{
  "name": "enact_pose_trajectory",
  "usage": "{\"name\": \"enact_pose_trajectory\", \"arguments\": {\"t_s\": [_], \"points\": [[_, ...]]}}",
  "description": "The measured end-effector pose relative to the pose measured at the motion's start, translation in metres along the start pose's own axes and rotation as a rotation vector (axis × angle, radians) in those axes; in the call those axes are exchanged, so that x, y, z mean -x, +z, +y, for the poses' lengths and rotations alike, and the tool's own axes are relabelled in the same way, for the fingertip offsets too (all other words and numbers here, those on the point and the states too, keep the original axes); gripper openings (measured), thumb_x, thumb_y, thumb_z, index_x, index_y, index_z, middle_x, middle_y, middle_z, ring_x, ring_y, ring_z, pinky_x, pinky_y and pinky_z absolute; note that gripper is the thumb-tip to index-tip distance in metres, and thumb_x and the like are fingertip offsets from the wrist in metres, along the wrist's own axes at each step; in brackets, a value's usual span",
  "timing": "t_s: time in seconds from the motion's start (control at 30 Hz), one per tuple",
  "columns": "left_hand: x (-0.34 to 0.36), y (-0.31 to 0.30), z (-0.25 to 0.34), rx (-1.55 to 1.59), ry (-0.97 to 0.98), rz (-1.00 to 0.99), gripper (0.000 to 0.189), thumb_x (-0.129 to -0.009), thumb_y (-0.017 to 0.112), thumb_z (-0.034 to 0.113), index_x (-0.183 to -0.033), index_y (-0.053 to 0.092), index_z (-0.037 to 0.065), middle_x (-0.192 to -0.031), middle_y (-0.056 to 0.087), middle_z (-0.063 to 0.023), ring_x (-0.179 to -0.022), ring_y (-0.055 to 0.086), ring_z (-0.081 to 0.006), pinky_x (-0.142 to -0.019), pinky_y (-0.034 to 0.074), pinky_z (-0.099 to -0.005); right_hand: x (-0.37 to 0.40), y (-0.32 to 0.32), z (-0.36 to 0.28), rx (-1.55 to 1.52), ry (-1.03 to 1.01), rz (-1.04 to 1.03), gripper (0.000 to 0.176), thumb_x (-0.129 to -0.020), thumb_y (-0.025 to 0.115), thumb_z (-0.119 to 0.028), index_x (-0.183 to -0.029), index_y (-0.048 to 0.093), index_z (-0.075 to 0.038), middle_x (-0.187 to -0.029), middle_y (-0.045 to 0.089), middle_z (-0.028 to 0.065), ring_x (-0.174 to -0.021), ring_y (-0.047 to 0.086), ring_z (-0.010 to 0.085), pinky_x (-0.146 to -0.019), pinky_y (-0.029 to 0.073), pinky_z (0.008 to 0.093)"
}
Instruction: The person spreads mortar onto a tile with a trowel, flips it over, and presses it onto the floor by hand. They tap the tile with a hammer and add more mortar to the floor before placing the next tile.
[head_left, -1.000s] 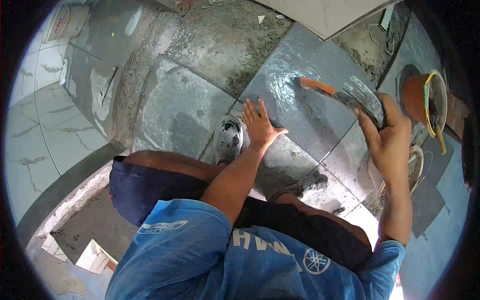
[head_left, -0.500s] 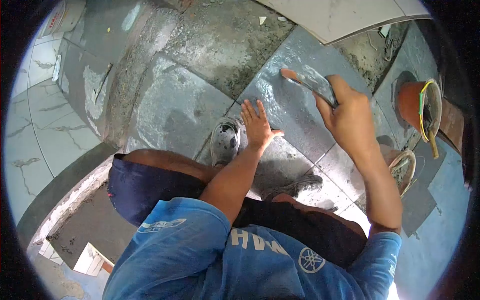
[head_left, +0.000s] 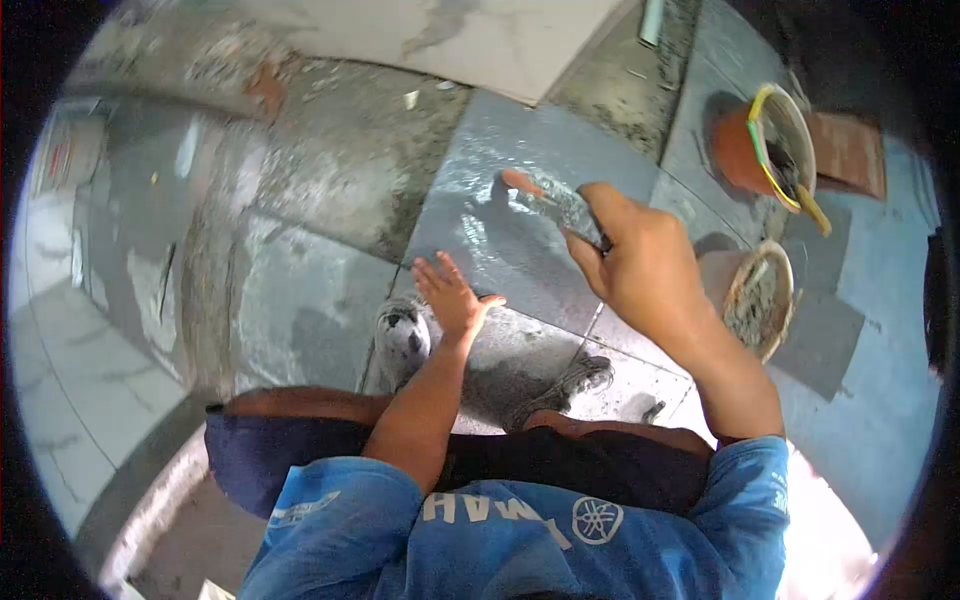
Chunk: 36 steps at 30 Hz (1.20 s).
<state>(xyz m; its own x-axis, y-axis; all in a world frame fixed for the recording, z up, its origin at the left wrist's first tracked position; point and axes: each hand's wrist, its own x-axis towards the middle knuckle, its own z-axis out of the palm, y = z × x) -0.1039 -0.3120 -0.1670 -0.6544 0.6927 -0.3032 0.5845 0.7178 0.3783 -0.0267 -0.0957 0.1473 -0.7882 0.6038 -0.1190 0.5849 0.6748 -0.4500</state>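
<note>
A: Centre of the frame, and there's a lane over the wet gray tile (head_left: 525, 255), between the spread left hand (head_left: 452, 305) and the orange-tipped tool (head_left: 528, 189) in the right hand (head_left: 645, 265)!

B: More room above that tool, up to the pale slab (head_left: 440, 38), whose corner juts in at top centre.

A: Upper right, the orange bucket (head_left: 737, 150) bars the way, a stick (head_left: 815, 212) poking past its rim!

B: And the pale bucket (head_left: 722, 272) just below, with a thin gap between the two.

A: Lower centre? The left shoe (head_left: 402, 338) and right shoe (head_left: 580, 385) crowd it, room between them.
</note>
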Motion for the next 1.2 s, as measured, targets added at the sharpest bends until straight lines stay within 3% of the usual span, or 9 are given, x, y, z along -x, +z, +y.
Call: {"name": "enact_pose_trajectory", "arguments": {"t_s": [0.23, 0.37, 0.47, 0.57, 0.63, 0.9, 0.97, 1.03, 1.2], "points": [[-0.003, 0.005, -0.004, -0.101, -0.012, -0.056, 0.150, -0.053, 0.085, 0.066, -0.153, -0.005, 0.000, -0.150, -0.006, -0.0446, -0.142, -0.003, -0.0584, -0.114, 0.010, -0.0637, 0.021, -0.052, 0.063, 0.026, 0.156, 0.342, 0.026, -0.079, 0.073, -0.017, -0.095, 0.059, -0.003, -0.071, 0.062, 0.0236, -0.072, 0.062, 0.0452, -0.062, 0.049, 0.0499], [-0.004, 0.002, -0.005, -0.178, -0.008, -0.087, 0.149, -0.053, 0.083, 0.070, -0.153, -0.003, 0.000, -0.150, -0.005, -0.0445, -0.142, 0.000, -0.0584, -0.114, 0.011, -0.0644, 0.031, -0.065, 0.086, -0.049, 0.220, 0.519, 0.026, -0.079, 0.075, -0.019, -0.092, 0.063, -0.001, -0.072, 0.064, 0.0238, -0.072, 0.063, 0.0440, -0.062, 0.050, 0.0474], [-0.005, 0.001, -0.004, -0.208, -0.009, -0.106, 0.148, -0.054, 0.083, 0.070, -0.153, 0.000, -0.002, -0.151, -0.004, -0.0430, -0.143, 0.001, -0.0567, -0.114, 0.012, -0.0635, 0.034, -0.056, 0.107, -0.065, 0.150, 0.525, 0.028, -0.079, 0.074, -0.024, -0.092, 0.064, -0.002, -0.073, 0.065, 0.0220, -0.073, 0.065, 0.0420, -0.066, 0.051, 0.0475], [-0.010, -0.004, 0.003, -0.215, -0.059, -0.160, 0.147, -0.056, 0.084, 0.068, -0.153, -0.003, -0.001, -0.153, -0.007, -0.0408, -0.144, -0.003, -0.0544, -0.115, 0.011, -0.0627, 0.023, -0.030, 0.128, -0.046, 0.291, 0.399, 0.026, -0.079, 0.072, -0.023, -0.092, 0.065, -0.002, -0.074, 0.068, 0.0184, -0.077, 0.067, 0.0391, -0.071, 0.053, 0.0471], [-0.009, -0.003, 0.001, -0.206, -0.107, -0.173, 0.147, -0.057, 0.085, 0.065, -0.153, -0.006, 0.000, -0.153, -0.010, -0.0398, -0.144, -0.006, -0.0541, -0.115, 0.009, -0.0620, 0.017, -0.008, 0.148, -0.070, 0.232, 0.340, 0.024, -0.080, 0.068, -0.021, -0.095, 0.066, -0.001, -0.074, 0.070, 0.0140, -0.080, 0.069, 0.0347, -0.075, 0.054, 0.0454], [-0.013, -0.002, 0.002, -0.291, -0.091, -0.178, 0.149, -0.055, 0.084, 0.068, -0.153, -0.006, 0.000, -0.152, -0.008, -0.0420, -0.143, -0.001, -0.0561, -0.115, 0.014, -0.0625, 0.036, -0.091, 0.156, -0.240, 0.181, 0.506, 0.021, -0.081, 0.063, -0.018, -0.095, 0.068, -0.004, -0.071, 0.070, 0.0083, -0.076, 0.070, 0.0278, -0.072, 0.056, 0.0390], [-0.016, -0.005, 0.002, -0.336, -0.107, -0.203, 0.150, -0.054, 0.083, 0.070, -0.153, -0.005, 0.000, -0.151, -0.006, -0.0431, -0.143, 0.001, -0.0572, -0.114, 0.015, -0.0626, 0.035, -0.111, 0.155, -0.091, 0.160, 0.566, 0.023, -0.080, 0.066, -0.015, -0.091, 0.063, 0.004, -0.082, 0.065, 0.0295, -0.082, 0.065, 0.0448, -0.075, 0.052, 0.0487], [-0.016, -0.007, 0.004, -0.332, -0.103, -0.197, 0.150, -0.054, 0.083, 0.070, -0.153, -0.005, 0.000, -0.151, -0.005, -0.0431, -0.143, 0.001, -0.0574, -0.114, 0.016, -0.0626, 0.032, -0.109, 0.156, -0.105, 0.140, 0.600, 0.021, -0.079, 0.066, -0.014, -0.087, 0.064, 0.005, -0.082, 0.065, 0.0289, -0.083, 0.066, 0.0436, -0.076, 0.052, 0.0475], [-0.015, -0.008, 0.002, -0.332, -0.110, -0.204, 0.150, -0.053, 0.083, 0.071, -0.153, -0.004, -0.001, -0.151, -0.004, -0.0433, -0.142, 0.002, -0.0582, -0.114, 0.016, -0.0624, 0.031, -0.071, 0.167, -0.239, 0.285, 0.326, 0.023, -0.079, 0.067, -0.014, -0.090, 0.064, 0.005, -0.082, 0.066, 0.0287, -0.083, 0.067, 0.0429, -0.075, 0.053, 0.0470]]}}
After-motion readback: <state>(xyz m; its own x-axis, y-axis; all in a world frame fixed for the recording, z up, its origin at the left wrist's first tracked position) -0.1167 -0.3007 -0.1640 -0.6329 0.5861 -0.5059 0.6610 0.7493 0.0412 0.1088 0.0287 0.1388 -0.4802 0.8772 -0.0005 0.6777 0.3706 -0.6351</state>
